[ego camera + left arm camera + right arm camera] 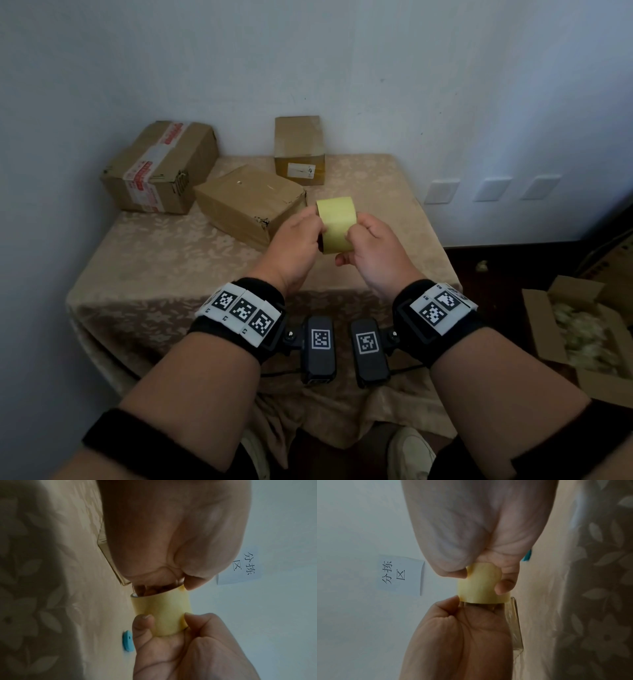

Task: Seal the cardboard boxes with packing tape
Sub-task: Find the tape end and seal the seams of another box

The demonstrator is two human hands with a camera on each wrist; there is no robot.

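Observation:
A yellow roll of packing tape (337, 224) is held in the air over the table's right half by both hands. My left hand (308, 231) grips its left end, with fingers inside the core and the thumb on the rim, as the left wrist view shows on the roll (163, 614). My right hand (363, 234) pinches the roll's outer face (481, 586) between thumb and fingers. Three cardboard boxes are on the table: a taped one (161, 168) at the back left, a plain one (250, 202) just left of my hands, and a small one (299, 150) at the back.
The table (164, 260) carries a beige patterned cloth and stands in a wall corner. A small blue object (127, 641) lies on the cloth below the roll. A paper note (400, 574) hangs on the wall. An open carton with filling (582, 335) sits on the floor at right.

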